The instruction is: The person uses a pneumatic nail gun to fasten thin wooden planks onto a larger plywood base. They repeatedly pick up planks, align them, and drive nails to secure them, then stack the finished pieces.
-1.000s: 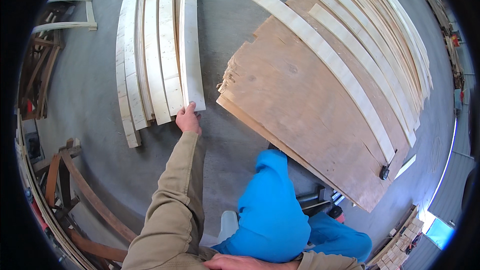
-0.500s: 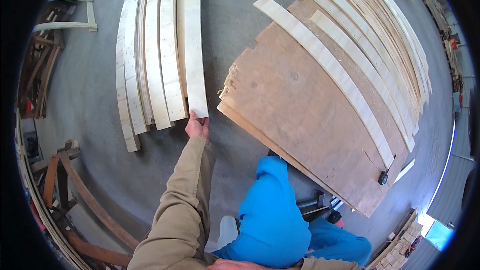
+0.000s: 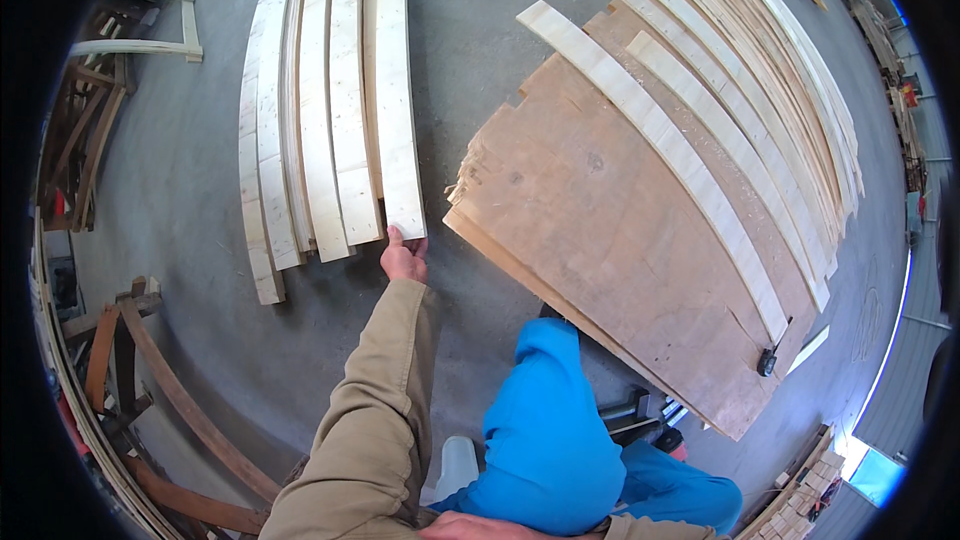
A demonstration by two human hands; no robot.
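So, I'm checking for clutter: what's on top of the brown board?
Pale curved strips lie on the brown board, crowded toward its right side; a small black object sits by one strip's end. The surface under them is hidden.

Gray floor (image 3: 470,50); ribbed wall (image 3: 905,375) (metal, perhaps).

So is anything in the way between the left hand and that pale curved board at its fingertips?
No, nothing visible is. The left hand touches the near end of the pale curved board, thumb on top. Other pale boards lie to the left, not between.
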